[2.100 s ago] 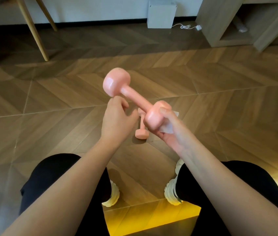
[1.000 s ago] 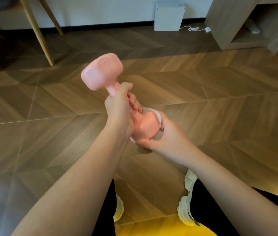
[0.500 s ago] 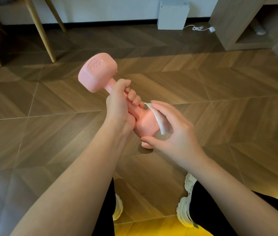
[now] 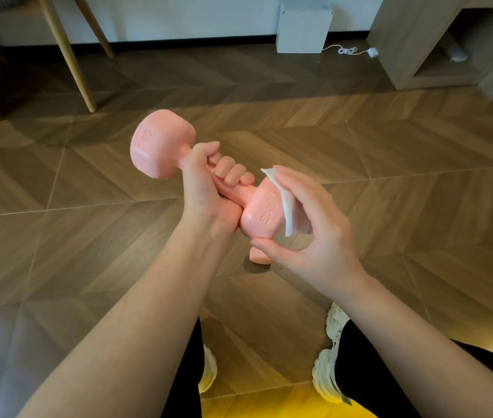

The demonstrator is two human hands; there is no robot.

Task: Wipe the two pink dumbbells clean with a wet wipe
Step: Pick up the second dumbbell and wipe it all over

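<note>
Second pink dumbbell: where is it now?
Head view, centre: the second dumbbell sits on the floor, mostly hidden below the held dumbbell and the right hand; only one pink end shows.

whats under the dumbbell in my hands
One end of the second dumbbell shows on the floor, below the near head of the held dumbbell. The rest is covered by that head and the right hand holding the wipe.

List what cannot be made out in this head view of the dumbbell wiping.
Head view:
- The second pink dumbbell on the wooden floor: only one end shows; the right hand and the held pink block-ended dumbbell hide the rest.
- Held dumbbell's handle: wrapped by the left hand.
- The thin white wet wipe: largely behind the right hand's fingers.
- The pale object in the wooden shelf unit: too small and blurred to identify.
</note>
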